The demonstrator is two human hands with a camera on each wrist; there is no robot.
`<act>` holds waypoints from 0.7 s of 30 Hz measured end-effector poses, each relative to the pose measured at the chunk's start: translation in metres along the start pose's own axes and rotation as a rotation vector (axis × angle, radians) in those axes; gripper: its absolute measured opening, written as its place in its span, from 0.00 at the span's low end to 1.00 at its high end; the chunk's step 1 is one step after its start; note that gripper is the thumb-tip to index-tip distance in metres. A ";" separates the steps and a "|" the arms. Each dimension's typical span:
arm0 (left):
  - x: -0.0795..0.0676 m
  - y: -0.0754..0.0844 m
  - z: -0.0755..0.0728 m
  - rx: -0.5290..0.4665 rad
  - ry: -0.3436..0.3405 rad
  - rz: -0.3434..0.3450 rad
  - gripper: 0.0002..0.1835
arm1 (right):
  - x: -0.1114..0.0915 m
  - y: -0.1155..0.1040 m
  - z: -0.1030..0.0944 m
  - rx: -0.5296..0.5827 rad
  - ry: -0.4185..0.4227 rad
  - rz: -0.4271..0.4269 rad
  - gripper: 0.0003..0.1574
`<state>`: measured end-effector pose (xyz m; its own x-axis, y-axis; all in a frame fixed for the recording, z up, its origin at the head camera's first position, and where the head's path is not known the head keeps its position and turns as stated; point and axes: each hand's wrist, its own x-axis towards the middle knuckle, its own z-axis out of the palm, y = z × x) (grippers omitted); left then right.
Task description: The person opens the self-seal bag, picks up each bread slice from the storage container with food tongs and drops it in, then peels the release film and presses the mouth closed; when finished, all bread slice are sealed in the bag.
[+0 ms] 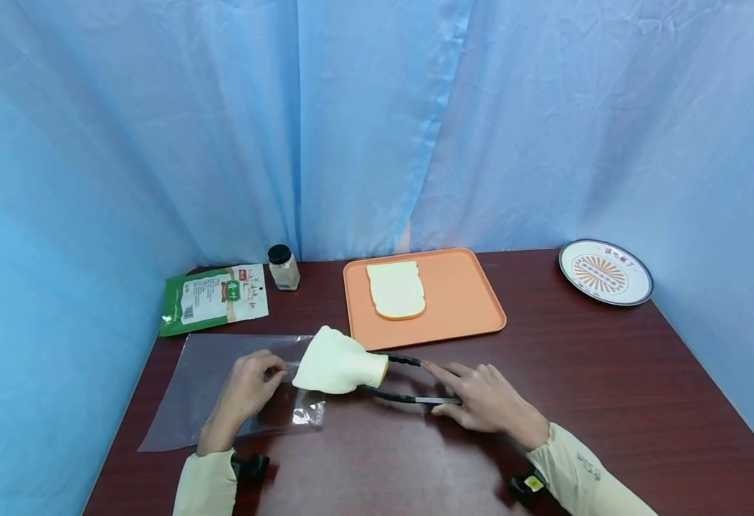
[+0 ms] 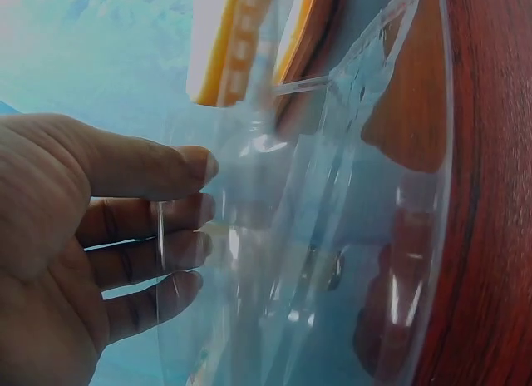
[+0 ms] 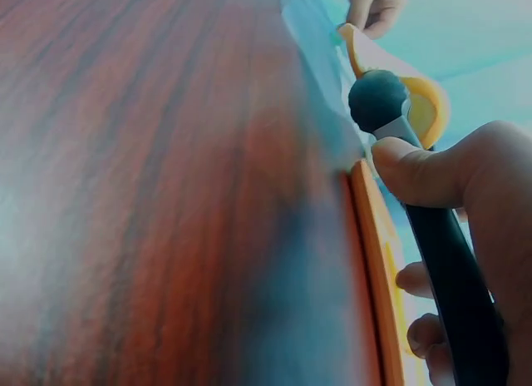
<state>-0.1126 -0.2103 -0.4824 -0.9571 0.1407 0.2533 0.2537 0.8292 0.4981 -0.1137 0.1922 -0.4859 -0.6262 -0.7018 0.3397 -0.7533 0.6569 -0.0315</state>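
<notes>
My left hand (image 1: 251, 387) pinches the upper layer of a clear plastic zip bag (image 2: 382, 220) near its mouth, lifting it a little. The bag lies flat across the left of the table. My right hand (image 1: 483, 394) grips black tongs (image 3: 449, 269), thumb on one arm and fingers on the other. Squeezed between the tong tips is a bread slice (image 1: 332, 362), folded narrow at the tongs and fanned out toward the bag. Its wide end is at the bag's mouth, close to my left fingertips.
An orange tray (image 1: 461, 301) behind my hands carries a second bread slice (image 1: 398, 288). At the back left are a green-and-white packet (image 1: 212, 299) and a small black-lidded jar (image 1: 284, 269). A patterned plate (image 1: 603, 272) lies at the back right. Blue curtains (image 1: 364, 129) surround the table.
</notes>
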 end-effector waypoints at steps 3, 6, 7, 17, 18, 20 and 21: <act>0.000 0.001 -0.001 0.002 -0.005 -0.003 0.06 | 0.001 -0.001 -0.005 0.013 -0.024 0.016 0.46; 0.000 0.002 -0.001 -0.004 -0.019 -0.014 0.05 | 0.001 -0.002 -0.009 0.004 -0.051 0.017 0.46; 0.000 0.002 -0.002 -0.004 -0.022 -0.016 0.05 | 0.001 -0.002 -0.009 -0.001 -0.058 0.016 0.46; 0.000 0.004 -0.005 -0.014 -0.029 -0.022 0.05 | -0.001 -0.006 -0.015 -0.050 -0.066 0.007 0.45; 0.000 0.004 -0.005 -0.014 -0.027 -0.020 0.04 | -0.001 -0.006 -0.016 -0.052 -0.060 0.010 0.45; 0.000 0.004 -0.005 -0.016 -0.022 -0.013 0.04 | 0.000 -0.006 -0.020 -0.059 -0.043 0.017 0.46; 0.000 0.003 -0.004 -0.016 -0.021 -0.011 0.04 | 0.001 -0.007 -0.022 -0.058 -0.039 0.023 0.46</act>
<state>-0.1114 -0.2100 -0.4770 -0.9626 0.1429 0.2302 0.2450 0.8220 0.5141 -0.1049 0.1934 -0.4652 -0.6512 -0.6958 0.3029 -0.7265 0.6870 0.0162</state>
